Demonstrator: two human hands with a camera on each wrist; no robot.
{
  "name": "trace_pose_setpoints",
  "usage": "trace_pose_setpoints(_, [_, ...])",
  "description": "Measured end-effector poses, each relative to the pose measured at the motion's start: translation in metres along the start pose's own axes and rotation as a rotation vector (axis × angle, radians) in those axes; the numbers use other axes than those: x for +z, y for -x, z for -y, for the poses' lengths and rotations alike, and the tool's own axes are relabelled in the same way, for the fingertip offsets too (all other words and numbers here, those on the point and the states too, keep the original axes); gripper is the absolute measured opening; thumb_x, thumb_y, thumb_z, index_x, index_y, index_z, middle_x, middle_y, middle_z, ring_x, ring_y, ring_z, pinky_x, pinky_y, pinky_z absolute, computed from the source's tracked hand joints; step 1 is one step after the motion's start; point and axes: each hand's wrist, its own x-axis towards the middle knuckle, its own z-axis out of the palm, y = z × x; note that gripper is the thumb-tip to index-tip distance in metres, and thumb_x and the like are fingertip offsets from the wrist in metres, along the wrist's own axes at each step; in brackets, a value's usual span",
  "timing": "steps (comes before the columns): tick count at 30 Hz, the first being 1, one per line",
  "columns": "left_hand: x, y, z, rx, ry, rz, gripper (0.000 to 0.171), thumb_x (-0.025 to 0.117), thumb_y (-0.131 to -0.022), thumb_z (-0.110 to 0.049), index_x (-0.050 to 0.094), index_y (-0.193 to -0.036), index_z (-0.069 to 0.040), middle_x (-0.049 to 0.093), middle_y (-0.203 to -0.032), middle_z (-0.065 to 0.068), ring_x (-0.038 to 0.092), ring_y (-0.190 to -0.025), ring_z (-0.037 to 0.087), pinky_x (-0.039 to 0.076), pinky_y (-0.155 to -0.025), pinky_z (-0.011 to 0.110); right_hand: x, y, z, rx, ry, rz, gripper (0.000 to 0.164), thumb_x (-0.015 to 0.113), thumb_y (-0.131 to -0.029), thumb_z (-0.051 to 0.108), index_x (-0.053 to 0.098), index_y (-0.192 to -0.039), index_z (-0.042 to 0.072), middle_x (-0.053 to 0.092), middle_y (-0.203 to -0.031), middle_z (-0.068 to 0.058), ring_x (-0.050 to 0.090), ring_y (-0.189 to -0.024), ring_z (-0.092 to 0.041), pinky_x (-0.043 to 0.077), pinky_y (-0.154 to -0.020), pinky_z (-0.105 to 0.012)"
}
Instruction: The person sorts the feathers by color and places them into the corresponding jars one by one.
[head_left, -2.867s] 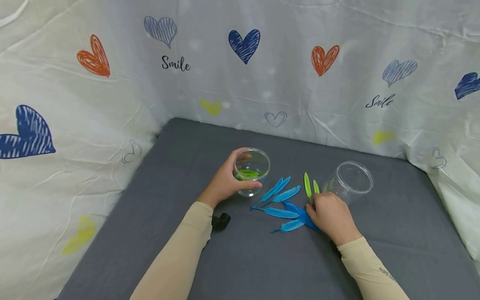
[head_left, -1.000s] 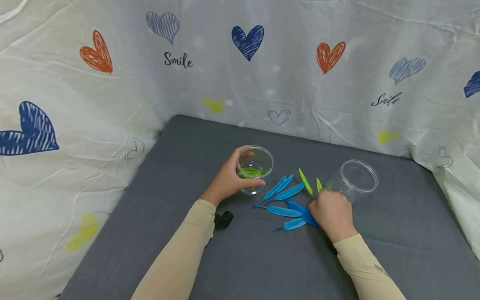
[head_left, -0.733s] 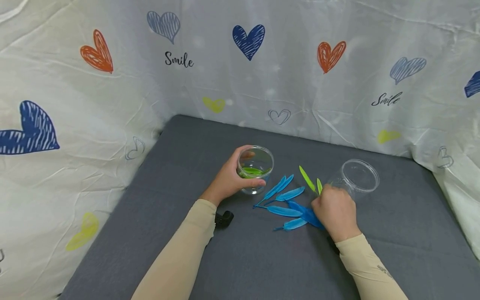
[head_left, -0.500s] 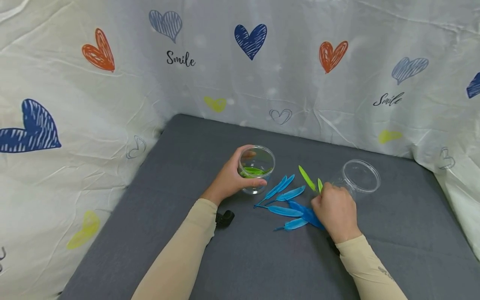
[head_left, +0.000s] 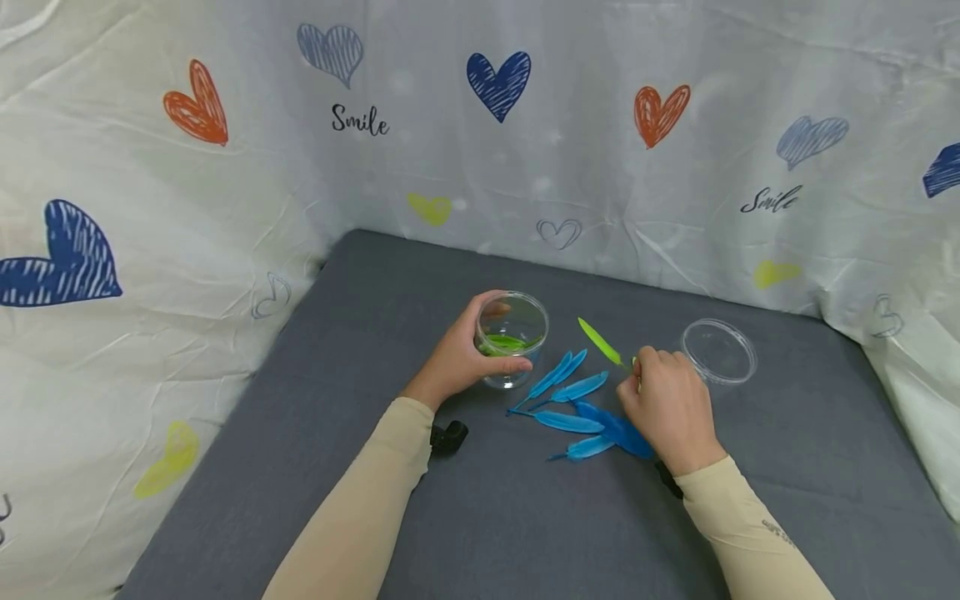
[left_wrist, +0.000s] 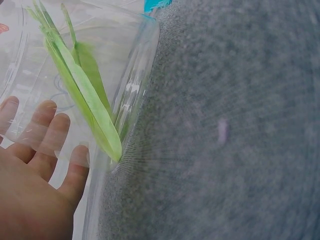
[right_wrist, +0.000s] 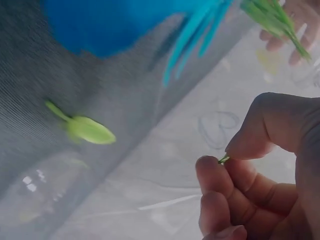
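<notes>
Mid-frame, the left hand [head_left: 459,354] grips a clear cup [head_left: 513,323]; the right hand [head_left: 667,408] pinches a green stem [right_wrist: 224,159], best held lightly, uncrushed

White curtain [head_left: 585,158] with hearts [head_left: 498,87], "Smile" lettering [head_left: 360,121]; grey cloth [head_left: 540,533] below.

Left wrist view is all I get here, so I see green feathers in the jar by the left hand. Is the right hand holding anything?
Observer: Yes, the right hand pinches a green feather by its stem end.
Operator: Okay, and what lies between the held jar and that hand?
Observer: Several blue feathers, spread on the gray table.
Operator: Is there any other container around?
Observer: Yes, a second clear jar; the head view shows its round rim just past the right hand.
</notes>
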Motion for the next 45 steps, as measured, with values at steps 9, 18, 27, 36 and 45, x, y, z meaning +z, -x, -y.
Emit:
trace_pose_setpoints(9, [0.002,0.002,0.006,-0.013,0.015,0.007,0.105,0.098,-0.076,-0.054,0.034,-0.159,-0.054,0.052,-0.161,-0.008,0.046,-0.153,0.017,0.053,-0.114,0.056,-0.015,-0.016,0.009,-0.163,-0.038,-0.023,0.02,0.069,-0.084,-0.008,0.056,-0.078,0.006,0.046,-0.064,-0.004,0.042,-0.065,-0.023,0.037,-0.06,-0.034])
trace_pose_setpoints(18, [0.001,0.002,0.005,-0.008,0.029,0.01,0.105,0.098,-0.077,-0.052,0.034,-0.16,-0.053,0.051,-0.162,-0.006,0.045,-0.154,0.018,0.053,-0.114,0.057,-0.027,-0.037,0.023,-0.295,-0.04,-0.044,0.017,0.068,-0.086,-0.008,0.058,-0.083,0.005,0.05,-0.071,-0.007,0.043,-0.072,-0.026,0.039,-0.064,-0.034])
trace_pose_setpoints(27, [-0.002,0.002,0.002,-0.006,0.029,0.006,0.105,0.098,-0.076,-0.054,0.035,-0.16,-0.053,0.051,-0.16,-0.008,0.047,-0.153,0.019,0.054,-0.113,0.054,-0.032,-0.058,0.035,-0.384,-0.031,0.006,0.013,0.065,-0.092,-0.004,0.06,-0.085,0.005,0.055,-0.075,-0.007,0.048,-0.077,-0.026,0.044,-0.068,-0.034])
trace_pose_setpoints(36, [0.0,0.0,0.001,-0.005,0.051,0.015,0.105,0.097,-0.076,-0.055,0.034,-0.16,-0.051,0.052,-0.159,-0.008,0.057,-0.141,0.022,0.057,-0.109,0.05,-0.036,-0.08,0.049,-0.476,0.069,0.064,0.018,0.065,-0.096,-0.003,0.058,-0.082,0.006,0.05,-0.074,-0.006,0.044,-0.076,-0.025,0.041,-0.068,-0.033])
trace_pose_setpoints(45, [-0.001,-0.001,0.001,0.005,0.069,0.01,0.103,0.098,-0.077,-0.051,0.037,-0.16,-0.048,0.052,-0.161,0.0,0.051,-0.147,0.021,0.055,-0.112,0.049,-0.032,-0.09,0.061,-0.556,0.167,0.103,0.013,0.079,-0.089,0.0,0.067,-0.089,0.003,0.063,-0.082,-0.01,0.052,-0.08,-0.026,0.049,-0.074,-0.034])
